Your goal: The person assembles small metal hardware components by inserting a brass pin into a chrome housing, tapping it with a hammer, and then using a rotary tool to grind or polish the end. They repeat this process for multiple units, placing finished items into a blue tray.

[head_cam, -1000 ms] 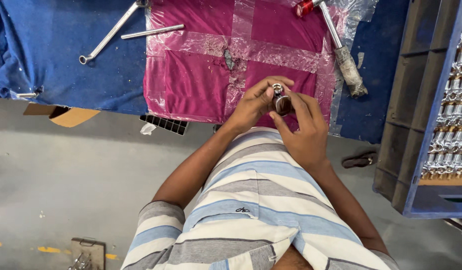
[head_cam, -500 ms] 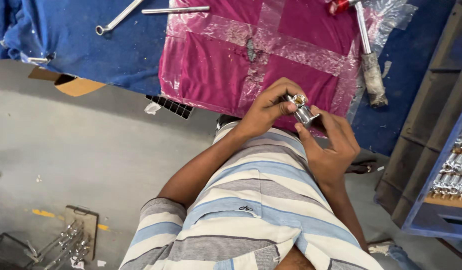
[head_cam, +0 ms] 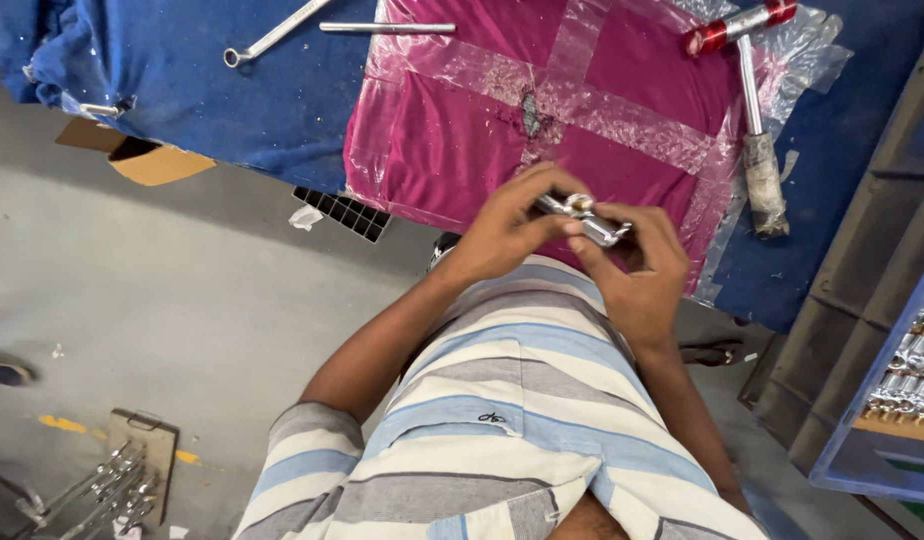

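Both my hands meet over the near edge of a magenta cloth point(head_cam: 452, 140) taped under clear plastic on a blue-covered table point(head_cam: 212, 90). My left hand point(head_cam: 507, 225) and my right hand point(head_cam: 637, 270) together grip a small shiny metal part point(head_cam: 587, 220), a short silver piece with a brass-coloured middle. My fingers hide most of it. My striped shirt point(head_cam: 502, 420) fills the lower middle of the view.
A hammer with a red-and-silver head point(head_cam: 752, 110) lies on the cloth's right side. A spanner point(head_cam: 272, 35) and a thin metal rod point(head_cam: 387, 28) lie at the table's far side. Blue bins of metal parts point(head_cam: 897, 400) stand right. More spanners point(head_cam: 92, 490) lie on the grey floor, lower left.
The view has swung left and down, so the table sits higher and further right. My hands stay together on the metal part, which now lies flatter between my fingers.
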The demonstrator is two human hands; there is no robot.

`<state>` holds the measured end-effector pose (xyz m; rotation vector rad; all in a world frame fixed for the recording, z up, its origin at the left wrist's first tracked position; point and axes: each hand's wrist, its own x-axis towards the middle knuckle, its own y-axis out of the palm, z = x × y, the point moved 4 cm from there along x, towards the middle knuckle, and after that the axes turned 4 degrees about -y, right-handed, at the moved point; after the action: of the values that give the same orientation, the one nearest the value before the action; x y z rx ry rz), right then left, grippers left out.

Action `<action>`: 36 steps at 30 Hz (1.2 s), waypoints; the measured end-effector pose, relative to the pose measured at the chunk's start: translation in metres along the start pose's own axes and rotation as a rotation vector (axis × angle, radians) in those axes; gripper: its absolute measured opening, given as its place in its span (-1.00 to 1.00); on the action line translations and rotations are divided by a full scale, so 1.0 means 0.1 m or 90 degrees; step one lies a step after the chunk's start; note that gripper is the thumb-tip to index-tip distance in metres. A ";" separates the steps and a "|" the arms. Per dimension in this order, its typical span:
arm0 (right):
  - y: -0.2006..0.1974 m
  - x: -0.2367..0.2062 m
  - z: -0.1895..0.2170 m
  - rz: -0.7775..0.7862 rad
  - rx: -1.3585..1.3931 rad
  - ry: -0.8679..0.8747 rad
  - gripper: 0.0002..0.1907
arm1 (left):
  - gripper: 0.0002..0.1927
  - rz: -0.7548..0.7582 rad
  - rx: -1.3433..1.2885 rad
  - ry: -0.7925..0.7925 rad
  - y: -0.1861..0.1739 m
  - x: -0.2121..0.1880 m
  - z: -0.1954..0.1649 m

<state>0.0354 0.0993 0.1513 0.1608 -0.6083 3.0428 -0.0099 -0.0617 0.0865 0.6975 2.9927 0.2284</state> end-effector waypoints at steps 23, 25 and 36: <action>1.31 0.61 0.09 0.409 0.225 -0.002 -0.58 | -0.70 -0.404 0.100 0.006 -0.95 -0.95 -0.40; 1.59 0.64 0.12 0.406 0.180 0.049 -0.57 | -0.70 -0.406 0.135 -0.011 -1.22 -1.05 -0.41; 1.19 1.45 -0.10 0.248 -0.089 0.089 -0.61 | -0.74 -0.787 -0.030 -0.053 -3.70 -2.64 -0.28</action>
<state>-0.1164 -0.0045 0.1128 -0.1981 -0.9365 3.3179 0.0635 -0.5109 0.0628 -1.1043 2.6996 0.1629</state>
